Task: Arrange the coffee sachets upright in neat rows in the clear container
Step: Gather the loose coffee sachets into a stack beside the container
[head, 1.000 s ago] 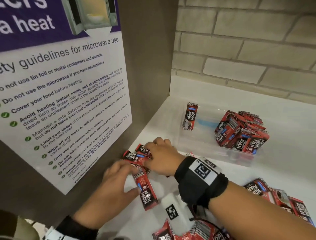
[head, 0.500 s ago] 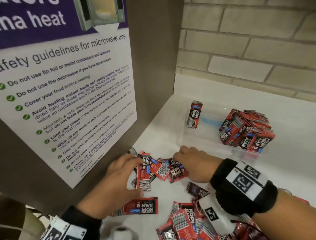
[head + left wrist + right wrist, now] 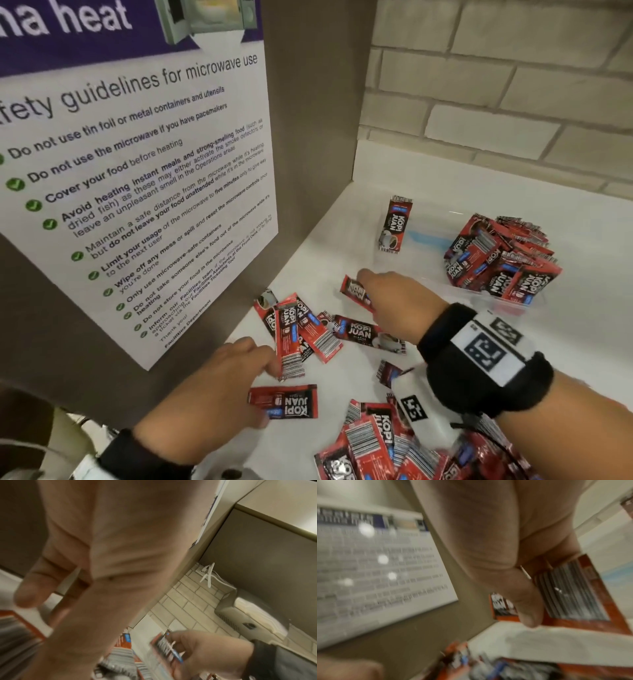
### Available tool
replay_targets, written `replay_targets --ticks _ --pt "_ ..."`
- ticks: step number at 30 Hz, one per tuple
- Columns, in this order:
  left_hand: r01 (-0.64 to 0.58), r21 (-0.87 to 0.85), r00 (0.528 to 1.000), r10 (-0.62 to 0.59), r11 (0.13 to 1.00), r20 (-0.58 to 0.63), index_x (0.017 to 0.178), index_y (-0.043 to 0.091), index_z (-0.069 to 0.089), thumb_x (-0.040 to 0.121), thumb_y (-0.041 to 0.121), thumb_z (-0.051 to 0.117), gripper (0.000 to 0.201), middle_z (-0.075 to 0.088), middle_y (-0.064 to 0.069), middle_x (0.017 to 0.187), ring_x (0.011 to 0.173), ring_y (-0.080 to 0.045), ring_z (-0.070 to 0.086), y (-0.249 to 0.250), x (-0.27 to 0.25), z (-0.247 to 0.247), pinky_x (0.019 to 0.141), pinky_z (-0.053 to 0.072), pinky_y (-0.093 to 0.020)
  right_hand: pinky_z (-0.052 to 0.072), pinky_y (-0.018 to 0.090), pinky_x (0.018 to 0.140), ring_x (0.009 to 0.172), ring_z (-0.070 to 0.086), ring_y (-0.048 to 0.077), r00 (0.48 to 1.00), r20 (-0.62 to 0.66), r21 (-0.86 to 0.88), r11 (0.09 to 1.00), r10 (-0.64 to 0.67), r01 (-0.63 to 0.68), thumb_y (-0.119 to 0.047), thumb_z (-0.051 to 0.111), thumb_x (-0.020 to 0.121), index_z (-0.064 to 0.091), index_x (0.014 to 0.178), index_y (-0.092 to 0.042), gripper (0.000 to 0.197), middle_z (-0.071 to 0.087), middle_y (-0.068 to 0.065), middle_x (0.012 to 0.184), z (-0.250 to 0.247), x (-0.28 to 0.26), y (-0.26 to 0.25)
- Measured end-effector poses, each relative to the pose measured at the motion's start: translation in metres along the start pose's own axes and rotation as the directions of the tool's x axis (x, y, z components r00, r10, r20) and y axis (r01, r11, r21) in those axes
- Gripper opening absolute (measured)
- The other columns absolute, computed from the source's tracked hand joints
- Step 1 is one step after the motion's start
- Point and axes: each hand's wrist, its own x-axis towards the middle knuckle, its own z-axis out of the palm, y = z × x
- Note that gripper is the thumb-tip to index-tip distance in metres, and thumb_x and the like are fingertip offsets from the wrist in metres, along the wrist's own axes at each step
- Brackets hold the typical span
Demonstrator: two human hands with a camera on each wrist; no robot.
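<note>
The right hand (image 3: 397,305) pinches one coffee sachet (image 3: 354,291) in its fingers just short of the clear container (image 3: 493,301) by the tabletop's (image 3: 582,325) back edge, while the left hand (image 3: 219,387) grips another sachet (image 3: 291,339) among loose ones near the left edge.

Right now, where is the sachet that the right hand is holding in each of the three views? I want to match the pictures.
Head: the held sachet sticks out left of the right hand, centre of the picture, above the counter.
Left wrist: bottom middle, blurred, in the same hand; sachet.
Right wrist: right of centre, barcode side showing, under the thumb.
Shared landmark: the microwave poster; only its edge shows in the left wrist view.
</note>
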Motion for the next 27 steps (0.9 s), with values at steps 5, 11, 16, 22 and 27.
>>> replay_targets --ticks 5,11,16,22,27 --pt "0.019 -0.004 0.994 -0.019 1.0 -0.109 0.088 0.039 0.046 0.079 0.027 0.071 0.029 0.045 0.017 0.096 0.095 0.001 0.044 0.002 0.01 0.006 0.078 0.036 -0.01 0.044 0.029 0.078 0.103 0.056 0.026 0.986 0.16 0.105 0.992 0.047 -0.064 -0.01 0.048 0.093 0.043 0.122 -0.005 0.03 0.056 0.013 0.115 0.014 0.009 0.0" --pt "0.09 -0.268 0.961 -0.154 0.959 -0.229 0.096 0.027 0.048 0.078 0.025 0.075 0.032 0.046 0.012 0.087 0.062 -0.005 0.052 0.008 0.02 0.01 0.059 0.045 -0.015 0.051 0.038 0.089 0.098 0.061 0.022 0.976 0.204 0.421 0.907 -0.076 -0.018 -0.014 0.051 0.091 0.052 0.116 -0.009 0.025 0.063 0.008 0.112 0.016 0.012 -0.019" --pt "0.088 -0.355 0.939 -0.197 0.931 -0.283 0.094 0.026 0.051 0.072 0.027 0.081 0.037 0.044 0.013 0.081 0.061 -0.001 0.047 0.015 0.032 0.011 0.057 0.041 -0.012 0.054 0.044 0.089 0.092 0.065 0.029 0.955 0.274 0.782 0.604 -0.111 -0.154 -0.004 0.051 0.088 0.061 0.109 -0.005 0.023 0.066 0.019 0.109 0.018 0.01 -0.039" --pt "0.065 -0.668 0.968 -0.21 0.742 -0.138 0.097 0.021 0.057 0.059 0.016 0.088 0.049 0.049 -0.003 0.092 0.065 -0.013 0.051 0.018 0.038 0.018 0.067 0.058 -0.049 0.056 0.047 0.083 0.092 0.067 0.03 0.98 0.199 0.913 0.363 0.007 -0.188 -0.024 0.071 0.065 0.056 0.102 -0.013 0.042 0.068 0.011 0.099 0.028 0.01 -0.056" --pt "-0.07 -0.623 0.964 -0.108 0.779 -0.243 0.101 0.031 0.06 0.075 0.015 0.078 0.036 0.05 -0.003 0.099 0.072 -0.009 0.057 0.01 0.031 0.015 0.071 0.054 -0.024 0.052 0.05 0.089 0.098 0.065 0.029 0.99 0.123 0.915 0.378 0.072 -0.141 -0.001 0.063 0.08 0.051 0.107 -0.014 0.033 0.065 0.013 0.105 0.023 0.009 -0.047"
